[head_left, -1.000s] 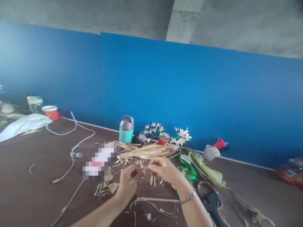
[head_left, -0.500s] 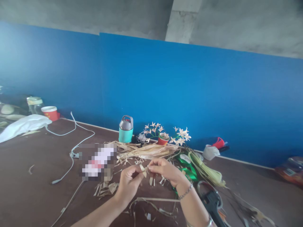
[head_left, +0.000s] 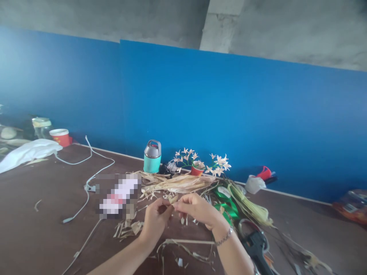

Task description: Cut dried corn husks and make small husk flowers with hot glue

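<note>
My left hand (head_left: 155,218) and my right hand (head_left: 199,210) meet above the middle of the table, fingertips pinched together. Between them is a small pale husk flower (head_left: 172,199), its petals poking up over the fingers. The left hand grips it from below; the right thumb and index finger pinch at its near side. My fingers cover most of the piece. Cut husk scraps (head_left: 133,227) lie left of the hands, and a long pile of dried husk strips (head_left: 180,184) is behind them. A thin stick (head_left: 190,241) rests on the table between my forearms.
Beyond the husks stand a turquoise flask (head_left: 152,158) and a red pot (head_left: 197,170) with pale flower sprays. To the right lie green ribbon (head_left: 229,208), a bundle of greenish stems (head_left: 252,206) and a black glue gun (head_left: 256,244). A white cable (head_left: 87,191) crosses the left side.
My right hand has shifted slightly left, and its fingertips now touch those of my left hand. The husk flower has turned and is more covered by the fingers.
</note>
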